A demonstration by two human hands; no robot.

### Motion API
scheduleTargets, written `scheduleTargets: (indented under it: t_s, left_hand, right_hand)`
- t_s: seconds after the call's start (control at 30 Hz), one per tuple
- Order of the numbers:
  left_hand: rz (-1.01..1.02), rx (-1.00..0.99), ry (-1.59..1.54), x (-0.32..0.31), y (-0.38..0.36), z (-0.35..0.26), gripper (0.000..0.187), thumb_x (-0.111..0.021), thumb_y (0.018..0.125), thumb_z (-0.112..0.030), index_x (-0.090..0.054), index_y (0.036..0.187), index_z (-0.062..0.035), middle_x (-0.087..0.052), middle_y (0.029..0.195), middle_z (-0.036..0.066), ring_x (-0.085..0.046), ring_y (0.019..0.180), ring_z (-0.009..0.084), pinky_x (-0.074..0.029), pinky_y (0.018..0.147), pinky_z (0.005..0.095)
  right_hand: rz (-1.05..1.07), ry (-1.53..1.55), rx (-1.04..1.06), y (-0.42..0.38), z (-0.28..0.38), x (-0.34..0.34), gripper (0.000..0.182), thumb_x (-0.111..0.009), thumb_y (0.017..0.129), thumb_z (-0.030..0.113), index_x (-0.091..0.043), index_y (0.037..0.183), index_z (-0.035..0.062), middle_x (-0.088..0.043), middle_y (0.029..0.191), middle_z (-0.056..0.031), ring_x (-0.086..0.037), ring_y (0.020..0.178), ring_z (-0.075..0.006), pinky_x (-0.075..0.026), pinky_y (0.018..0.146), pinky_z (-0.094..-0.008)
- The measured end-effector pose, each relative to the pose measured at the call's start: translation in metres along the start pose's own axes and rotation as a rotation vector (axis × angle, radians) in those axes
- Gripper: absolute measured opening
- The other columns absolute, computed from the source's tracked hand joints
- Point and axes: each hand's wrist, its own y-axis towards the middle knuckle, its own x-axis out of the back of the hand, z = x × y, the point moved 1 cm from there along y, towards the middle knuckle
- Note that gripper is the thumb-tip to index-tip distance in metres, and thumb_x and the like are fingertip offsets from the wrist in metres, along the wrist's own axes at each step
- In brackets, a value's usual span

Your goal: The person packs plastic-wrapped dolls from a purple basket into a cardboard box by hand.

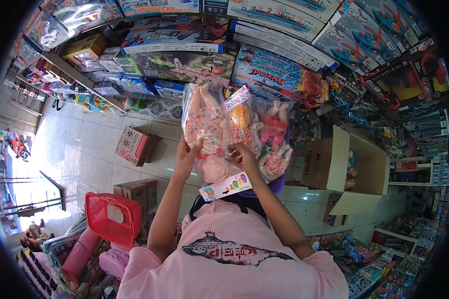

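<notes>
A baby doll in a clear plastic bag (204, 127) lies head toward me, its legs at the far end, in a pale outfit with red dots. A white header card (227, 185) with colourful letters is at its near end. My left hand (188, 153) grips the bag's left side, thumb on top. My right hand (244, 155) has bent fingers closed at the bag's right edge; the fingertips are partly hidden. Just beyond it lie a second bagged doll (240, 122) with a "Baby" card and a bagged doll in red and pink (276, 124). They rest above a purple container (277, 187).
Boxed toys (279, 74) are stacked along the far side. An open cardboard box (361, 169) stands at right. On the tiled floor at left are a small carton (131, 145), another cardboard box (137, 192) and a red basket (112, 218).
</notes>
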Motion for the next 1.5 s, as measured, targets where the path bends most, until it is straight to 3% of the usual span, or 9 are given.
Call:
scheduleTargets:
  t_s: [0.1, 0.17, 0.2, 0.47, 0.7, 0.8, 0.9, 1.17, 1.5]
  left_hand:
    - [-0.169, -0.051, 0.058, 0.021, 0.001, 0.0, 0.044, -0.062, 0.096, -0.022, -0.048, 0.133, -0.0013, -0.061, 0.118, 0.006, -0.057, 0.106, 0.0114, -0.044, 0.093, 0.0285]
    - [-0.196, -0.062, 0.064, 0.031, -0.004, -0.003, 0.043, -0.062, 0.097, -0.024, -0.05, 0.131, -0.0012, -0.061, 0.117, 0.005, -0.056, 0.105, 0.0115, -0.044, 0.092, 0.0279]
    - [-0.223, -0.068, 0.085, 0.036, -0.006, -0.002, 0.043, -0.062, 0.097, -0.024, -0.05, 0.131, -0.0012, -0.061, 0.116, 0.005, -0.056, 0.104, 0.0113, -0.044, 0.092, 0.0276]
    - [-0.297, 0.006, 0.105, 0.043, -0.025, 0.017, 0.039, -0.061, 0.096, -0.021, -0.05, 0.128, -0.0011, -0.059, 0.114, 0.005, -0.054, 0.1, 0.0102, -0.044, 0.089, 0.0262]
    - [-0.344, 0.151, -0.1, 0.043, -0.04, 0.048, 0.047, -0.062, 0.096, -0.022, -0.046, 0.134, 0.0015, -0.059, 0.121, 0.007, -0.056, 0.11, 0.0144, -0.045, 0.094, 0.0301]
    - [-0.298, 0.175, -0.254, 0.034, -0.048, 0.048, 0.05, -0.062, 0.096, -0.021, -0.044, 0.136, 0.0023, -0.056, 0.128, 0.009, -0.055, 0.116, 0.0172, -0.046, 0.098, 0.0333]
    - [-0.342, 0.153, -0.392, 0.027, -0.063, 0.058, 0.052, -0.06, 0.096, -0.02, -0.04, 0.14, -0.0001, -0.053, 0.134, 0.01, -0.055, 0.119, 0.0196, -0.045, 0.101, 0.0349]
    - [-0.339, 0.118, -0.512, -0.019, -0.109, 0.058, 0.057, -0.058, 0.097, -0.032, -0.038, 0.142, -0.004, -0.053, 0.134, 0.009, -0.056, 0.119, 0.0199, -0.046, 0.101, 0.0366]
    - [-0.614, -0.051, -0.421, -0.093, -0.214, 0.07, 0.065, -0.067, 0.091, -0.035, -0.038, 0.141, -0.0039, -0.055, 0.131, 0.008, -0.057, 0.117, 0.0194, -0.047, 0.099, 0.0359]
  right_hand:
    - [-0.213, -0.241, 0.11, 0.005, -0.008, -0.009, 0.046, -0.071, 0.083, 0.015, -0.055, 0.124, 0.0021, -0.056, 0.112, -0.0149, -0.059, 0.089, -0.0239, -0.051, 0.077, -0.0352]
    - [-0.501, -0.793, -0.009, 0.005, -0.022, -0.018, 0.072, -0.075, 0.078, 0.029, -0.043, 0.134, -0.0021, -0.046, 0.124, -0.0224, -0.052, 0.106, -0.0365, -0.046, 0.089, -0.0468]
    - [-0.375, -0.789, -0.154, 0.004, -0.018, -0.019, 0.096, -0.076, 0.075, 0.044, -0.029, 0.14, -0.0082, -0.036, 0.134, -0.0313, -0.041, 0.121, -0.0458, -0.036, 0.101, -0.0543]
    - [-0.364, -0.99, -0.187, 0.004, -0.03, -0.033, 0.113, -0.08, 0.069, 0.048, -0.02, 0.144, -0.0109, -0.028, 0.141, -0.0373, -0.036, 0.128, -0.0511, -0.031, 0.108, -0.0557]
    - [-0.278, -0.513, -0.186, -0.001, -0.025, 0.033, 0.112, -0.085, 0.061, 0.025, -0.021, 0.148, -0.0035, -0.039, 0.14, -0.0263, -0.044, 0.128, -0.0392, -0.039, 0.106, -0.0439]
    - [-0.149, 0.157, -0.111, -0.006, -0.038, 0.069, 0.099, -0.077, 0.068, 0.016, -0.023, 0.15, 0.0008, -0.043, 0.143, -0.0178, -0.046, 0.129, -0.0285, -0.04, 0.106, -0.0376]
    - [-0.007, 0.746, -0.301, -0.03, -0.022, 0.103, 0.089, -0.07, 0.072, 0.013, -0.026, 0.149, 0.0017, -0.047, 0.139, -0.0159, -0.05, 0.126, -0.0279, -0.041, 0.106, -0.0378]
    - [0.146, 1.395, -0.401, -0.087, -0.035, 0.142, 0.087, -0.065, 0.071, 0.026, -0.029, 0.148, 0.0054, -0.047, 0.139, -0.0169, -0.053, 0.123, -0.0316, -0.045, 0.105, -0.0438]
    - [0.685, 1.322, -0.223, -0.097, -0.066, 0.154, 0.102, -0.076, 0.068, 0.021, -0.02, 0.152, 0.0044, -0.039, 0.148, -0.0104, -0.041, 0.135, -0.0276, -0.033, 0.114, -0.0429]
